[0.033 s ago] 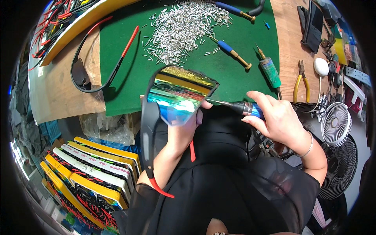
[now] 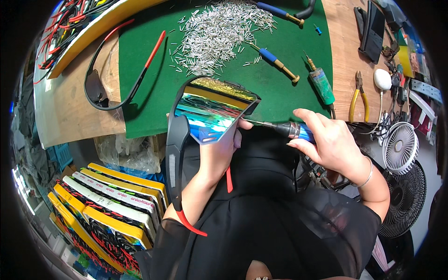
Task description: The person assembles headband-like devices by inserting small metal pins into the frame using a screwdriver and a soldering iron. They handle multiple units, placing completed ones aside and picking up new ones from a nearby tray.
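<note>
The wraparound sunglasses with a mirrored rainbow lens, black frame and red temple tips (image 2: 210, 109) hang at the counter's near edge, the left hand (image 2: 217, 156) clasping them from behind the lens. The right hand (image 2: 332, 142) is closed around a blue-and-black cylindrical driver (image 2: 298, 130), its tip at the frame's right end; whether it is seated cannot be told. This looks like screw work at the hinge, calling for a steady frame and an aligned tip. Beyond, a green mat (image 2: 149, 107) on the wooden counter (image 2: 344, 42) bears a heap of small silver metal pins (image 2: 212, 42). Far right lie yellow-handled pliers (image 2: 358, 98); near right stands a round white fan (image 2: 400, 145).
</note>
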The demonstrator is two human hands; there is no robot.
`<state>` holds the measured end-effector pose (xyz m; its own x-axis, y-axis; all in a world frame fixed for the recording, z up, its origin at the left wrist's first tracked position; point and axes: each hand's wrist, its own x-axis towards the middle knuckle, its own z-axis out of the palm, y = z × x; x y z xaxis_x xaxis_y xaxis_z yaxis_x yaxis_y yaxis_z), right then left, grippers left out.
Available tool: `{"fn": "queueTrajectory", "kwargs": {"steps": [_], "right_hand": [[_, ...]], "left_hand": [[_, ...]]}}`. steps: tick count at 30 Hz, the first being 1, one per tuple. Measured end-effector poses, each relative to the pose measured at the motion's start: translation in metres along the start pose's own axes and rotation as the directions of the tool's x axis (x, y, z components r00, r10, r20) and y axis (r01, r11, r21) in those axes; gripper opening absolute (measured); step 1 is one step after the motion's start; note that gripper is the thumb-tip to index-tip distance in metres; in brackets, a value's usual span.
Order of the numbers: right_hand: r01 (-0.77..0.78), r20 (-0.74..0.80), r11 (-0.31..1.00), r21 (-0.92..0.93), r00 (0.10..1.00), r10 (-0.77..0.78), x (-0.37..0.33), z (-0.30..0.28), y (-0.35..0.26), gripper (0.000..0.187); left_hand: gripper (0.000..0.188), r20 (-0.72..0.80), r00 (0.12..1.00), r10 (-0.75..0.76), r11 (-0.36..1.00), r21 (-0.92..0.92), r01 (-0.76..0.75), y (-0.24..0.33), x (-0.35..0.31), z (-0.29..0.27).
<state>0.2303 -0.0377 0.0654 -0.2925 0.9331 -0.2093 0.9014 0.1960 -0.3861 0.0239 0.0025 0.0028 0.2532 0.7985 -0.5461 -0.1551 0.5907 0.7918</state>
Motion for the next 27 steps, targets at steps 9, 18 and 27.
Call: {"fn": "queueTrajectory", "kwargs": {"steps": [9, 18, 27], "right_hand": [[-0.029, 0.165, 0.998, 0.061, 0.986, 0.019, -0.009, -0.010, 0.003, 0.047], [-0.399, -0.475, 0.915, 0.062, 0.795, 0.378, 0.000, -0.032, 0.087, 0.032], [-0.475, -0.639, 0.796, -0.377, 0.755, 0.148, 0.024, -0.004, 0.126, 0.034]], "left_hand": [[0.029, 0.002, 0.991, -0.137, 0.989, 0.052, 0.136, -0.004, -0.014, -0.005], [0.032, 0.149, 0.949, -0.277, 0.932, 0.282, 0.228, -0.002, -0.034, -0.022], [0.028, 0.272, 0.852, -0.447, 0.884, -0.007, 0.467, -0.011, -0.030, -0.017]]}}
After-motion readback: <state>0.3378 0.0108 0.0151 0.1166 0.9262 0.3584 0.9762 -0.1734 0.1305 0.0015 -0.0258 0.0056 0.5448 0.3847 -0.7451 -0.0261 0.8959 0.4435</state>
